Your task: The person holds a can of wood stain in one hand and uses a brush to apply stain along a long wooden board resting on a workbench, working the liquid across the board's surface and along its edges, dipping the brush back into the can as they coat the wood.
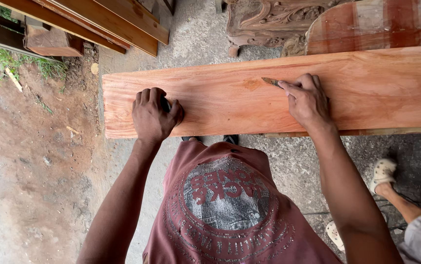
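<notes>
Outdoors over concrete floor (196,44), a reddish plank (367,93); left hand (153,116) fingers clamped on a dark object (166,104), right hand (308,100) fingers pinching a blade (270,81).

Matt, smooth reddish wooden plank (367,88)

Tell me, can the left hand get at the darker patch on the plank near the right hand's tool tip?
Probably yes: the left hand rests on the same plank, and bare wood lies between it and the darker patch.
</notes>
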`<state>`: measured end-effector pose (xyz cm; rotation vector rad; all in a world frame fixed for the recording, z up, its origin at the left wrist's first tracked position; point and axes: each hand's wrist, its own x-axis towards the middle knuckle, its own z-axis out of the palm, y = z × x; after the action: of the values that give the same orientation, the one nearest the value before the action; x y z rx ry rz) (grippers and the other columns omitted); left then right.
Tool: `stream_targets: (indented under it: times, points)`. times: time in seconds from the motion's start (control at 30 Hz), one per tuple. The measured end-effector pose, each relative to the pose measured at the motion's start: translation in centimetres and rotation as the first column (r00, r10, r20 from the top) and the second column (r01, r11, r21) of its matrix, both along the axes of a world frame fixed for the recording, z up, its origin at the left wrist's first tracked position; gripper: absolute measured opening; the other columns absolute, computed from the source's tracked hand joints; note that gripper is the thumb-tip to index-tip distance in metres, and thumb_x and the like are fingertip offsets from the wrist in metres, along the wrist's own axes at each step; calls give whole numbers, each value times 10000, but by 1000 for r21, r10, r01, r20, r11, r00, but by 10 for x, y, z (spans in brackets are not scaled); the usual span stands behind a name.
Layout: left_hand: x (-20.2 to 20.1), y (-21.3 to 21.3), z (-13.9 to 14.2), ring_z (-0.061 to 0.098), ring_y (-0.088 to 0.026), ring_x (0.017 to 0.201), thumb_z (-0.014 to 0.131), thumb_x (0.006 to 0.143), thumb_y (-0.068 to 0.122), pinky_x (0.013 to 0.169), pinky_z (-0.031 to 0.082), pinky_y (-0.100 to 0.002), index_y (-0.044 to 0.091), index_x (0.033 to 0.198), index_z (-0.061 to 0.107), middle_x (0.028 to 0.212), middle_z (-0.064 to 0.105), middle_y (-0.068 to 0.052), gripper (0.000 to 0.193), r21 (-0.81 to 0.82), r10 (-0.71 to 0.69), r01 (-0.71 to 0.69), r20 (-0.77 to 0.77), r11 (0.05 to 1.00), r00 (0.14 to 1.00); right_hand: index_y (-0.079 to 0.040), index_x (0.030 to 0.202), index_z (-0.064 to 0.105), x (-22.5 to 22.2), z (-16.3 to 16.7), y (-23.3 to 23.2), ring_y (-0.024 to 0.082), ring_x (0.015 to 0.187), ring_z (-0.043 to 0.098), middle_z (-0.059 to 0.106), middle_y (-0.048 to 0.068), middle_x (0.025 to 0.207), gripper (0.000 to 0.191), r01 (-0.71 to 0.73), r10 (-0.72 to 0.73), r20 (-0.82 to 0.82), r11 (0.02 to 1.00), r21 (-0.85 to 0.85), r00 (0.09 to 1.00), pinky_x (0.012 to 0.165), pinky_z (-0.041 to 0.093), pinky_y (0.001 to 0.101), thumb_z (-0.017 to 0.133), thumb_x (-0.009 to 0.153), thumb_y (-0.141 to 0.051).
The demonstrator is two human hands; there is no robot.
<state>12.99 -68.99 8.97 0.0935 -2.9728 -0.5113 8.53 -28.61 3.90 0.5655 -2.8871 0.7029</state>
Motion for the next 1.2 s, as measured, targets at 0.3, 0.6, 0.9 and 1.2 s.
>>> stream_targets:
  times: [0.3,0.6,0.9,1.2]
  points:
    - [2,-1,1,599,-346,1000,747,868,378,886,465,-470,62,1035,656,1009,650,-145,368,24,-7,8,-38,1000,999,-120,1190,804,-7,-6,7,304,1015,586,620,105,1025,310,-14,12,-29,998,-56,1000,921,507,403,699,928,9]
    - [2,-3,1,600,-351,988,754,871,377,870,464,-475,57,1028,655,1002,650,-144,370,35,-20,22,-45,999,999,-117,1181,810,5,-8,9,329,986,577,606,131,1000,339,113,-112,49,994,-16,993,868,501,405,713,888,25]
    - [2,0,-2,598,-349,994,759,846,379,869,469,-469,68,1013,657,998,651,-141,368,24,6,-5,-65,1000,998,-113,1175,800,12,-11,7,271,973,569,626,89,998,265,204,-202,88,979,-23,976,875,520,350,731,937,-17]
    - [4,-1,1,594,-351,983,756,856,385,879,465,-477,60,1031,657,1001,646,-150,382,34,-3,4,-29,999,1000,-119,1231,792,24,-10,-5,246,916,584,602,134,1049,328,355,-341,163,933,-65,926,816,533,371,711,936,1]
